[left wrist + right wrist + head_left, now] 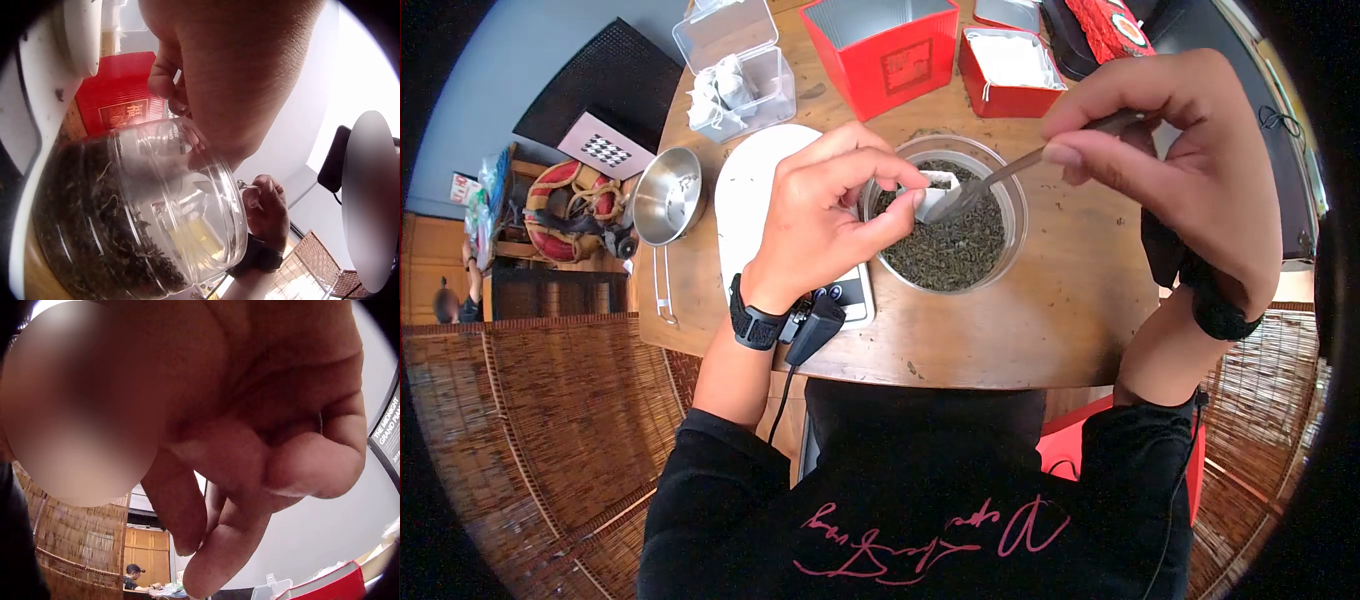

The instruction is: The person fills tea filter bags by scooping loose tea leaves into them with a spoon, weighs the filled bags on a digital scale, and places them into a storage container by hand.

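Note:
My left hand (825,205) pinches the rim of a small white tea bag (937,203) between thumb and forefinger, its mouth held apart over a clear round jar (1017,225). Dark dried tea leaves (945,250) fill the lower part of the jar. From the right, my right hand (1200,165) grips the handle of a metal spoon (1015,168), whose tip meets the bag's opening. In the left wrist view the jar's ribbed wall (140,206) shows leaves inside, below my hand. The right wrist view shows curled fingers (231,544); the spoon is hidden there.
A white scale (745,185) lies left of the jar, beside a steel pan (668,200). Behind stand a clear plastic box (775,90) with filled bags, a tall red box (880,60) and a red tin (1015,100) of white bags. Leaf crumbs dot the wooden table (1000,340).

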